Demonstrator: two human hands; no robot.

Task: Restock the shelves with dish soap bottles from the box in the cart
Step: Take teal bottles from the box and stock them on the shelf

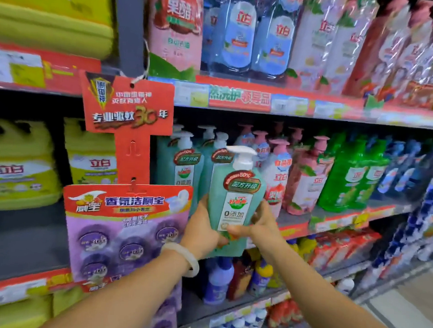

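We hold one teal dish soap bottle point(233, 202) with a white pump head, upright, in front of the middle shelf point(333, 217). Our left hand point(202, 228) grips its lower left side, and our right hand point(260, 223) grips the lower right side with the thumb across the front. A pale bangle point(185, 257) sits on the left wrist. Behind the bottle stand more teal pump bottles point(182, 167), then pink pump bottles point(302, 178) and green bottles point(347, 178). On the label we read "配方升级", "50%" and "0添加". The yellow jugs point(19, 163) at left carry "立白".
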